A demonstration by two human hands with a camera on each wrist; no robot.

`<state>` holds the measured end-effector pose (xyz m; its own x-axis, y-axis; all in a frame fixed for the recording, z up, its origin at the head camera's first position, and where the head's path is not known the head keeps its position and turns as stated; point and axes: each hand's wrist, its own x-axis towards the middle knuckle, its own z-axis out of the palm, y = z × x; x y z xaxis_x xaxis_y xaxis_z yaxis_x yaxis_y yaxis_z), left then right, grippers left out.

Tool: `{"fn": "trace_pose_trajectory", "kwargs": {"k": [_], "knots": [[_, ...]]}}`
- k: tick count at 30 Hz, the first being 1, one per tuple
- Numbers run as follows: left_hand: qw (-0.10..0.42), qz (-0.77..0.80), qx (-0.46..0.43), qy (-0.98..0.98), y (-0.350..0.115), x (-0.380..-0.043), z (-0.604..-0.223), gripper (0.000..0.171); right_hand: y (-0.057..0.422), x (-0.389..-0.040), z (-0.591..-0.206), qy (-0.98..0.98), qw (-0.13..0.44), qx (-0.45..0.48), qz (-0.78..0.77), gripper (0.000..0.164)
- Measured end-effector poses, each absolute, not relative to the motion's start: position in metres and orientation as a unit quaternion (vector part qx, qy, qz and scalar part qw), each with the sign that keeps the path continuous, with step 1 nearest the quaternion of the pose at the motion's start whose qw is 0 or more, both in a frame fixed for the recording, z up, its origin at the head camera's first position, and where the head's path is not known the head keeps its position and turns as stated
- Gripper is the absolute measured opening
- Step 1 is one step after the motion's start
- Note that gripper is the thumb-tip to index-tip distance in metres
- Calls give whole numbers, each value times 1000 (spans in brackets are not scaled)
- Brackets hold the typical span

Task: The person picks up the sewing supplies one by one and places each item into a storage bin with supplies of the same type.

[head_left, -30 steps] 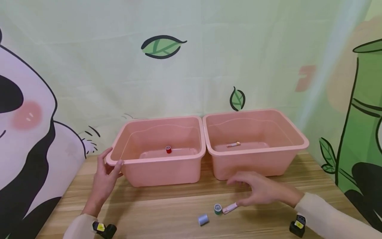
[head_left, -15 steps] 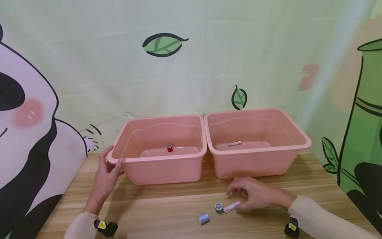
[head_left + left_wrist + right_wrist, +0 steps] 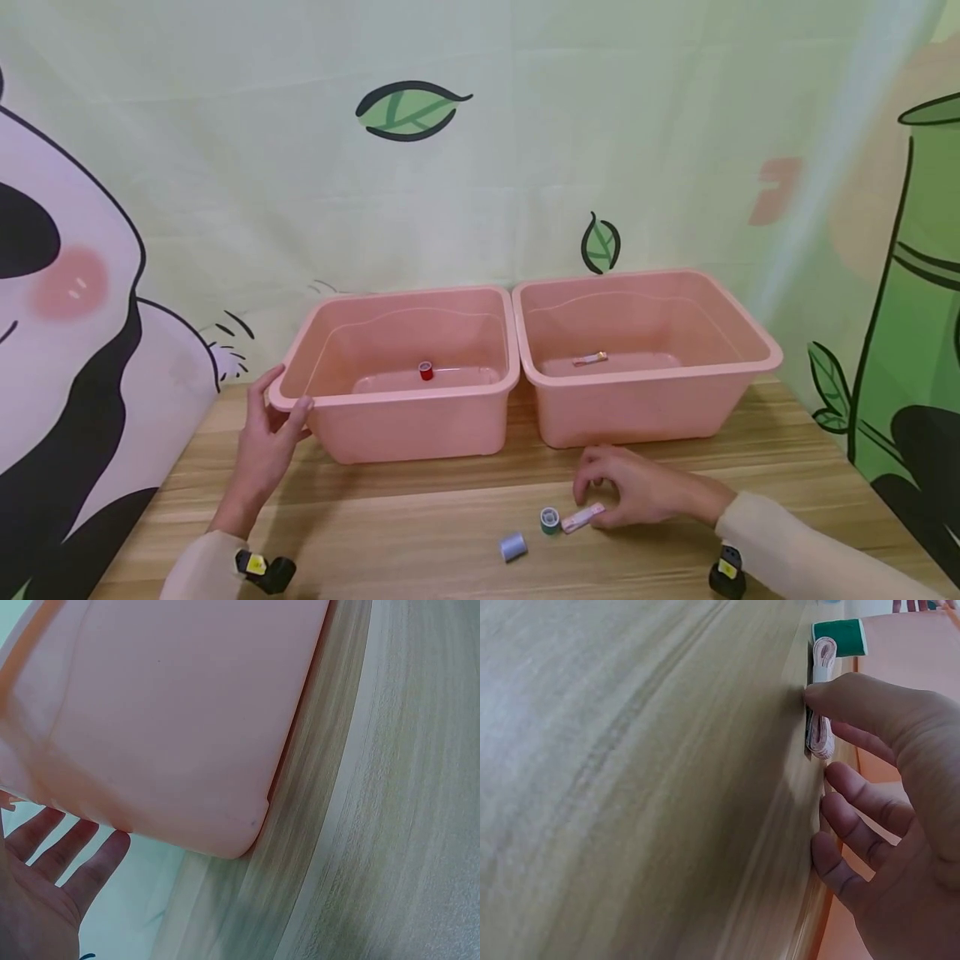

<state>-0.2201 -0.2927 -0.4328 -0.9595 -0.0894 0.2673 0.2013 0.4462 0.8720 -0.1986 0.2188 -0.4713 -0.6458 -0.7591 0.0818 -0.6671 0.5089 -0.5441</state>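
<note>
My left hand (image 3: 264, 450) holds the left pink plastic tub (image 3: 420, 425) at its front left corner, thumb on the front side and fingers along the left side. In the left wrist view, fingertips (image 3: 112, 851) lie against the tub's outer wall. My right hand (image 3: 637, 487) is low over the wooden table, thumb and index finger on either side of a folded pinkish-white tape bundle (image 3: 822, 712), pinching it. Its other fingers are bent near the tabletop. Touching or close by the bundle's far end stands a green thread spool (image 3: 550, 521). A light blue spool (image 3: 513, 547) lies on its side farther left.
A second pink tub (image 3: 637, 408) stands right of the first, rims close together. It contains a similar small folded bundle (image 3: 590, 358); a red spool (image 3: 426, 371) stands in the left tub. Behind the table (image 3: 420, 517) hangs a printed cloth (image 3: 315, 192).
My right hand has come down and slightly left, its thumb and index finger closing in on the folded bundle. My left hand stays on the left tub.
</note>
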Motion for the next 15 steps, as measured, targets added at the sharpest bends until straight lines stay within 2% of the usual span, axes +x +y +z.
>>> {"fn": "trace_pose_trajectory", "kwargs": {"k": [15], "knots": [[138,-531,-34,-836,-293,-220,-432,71,218,-198,-475,867,89,-401,-283,24]]}}
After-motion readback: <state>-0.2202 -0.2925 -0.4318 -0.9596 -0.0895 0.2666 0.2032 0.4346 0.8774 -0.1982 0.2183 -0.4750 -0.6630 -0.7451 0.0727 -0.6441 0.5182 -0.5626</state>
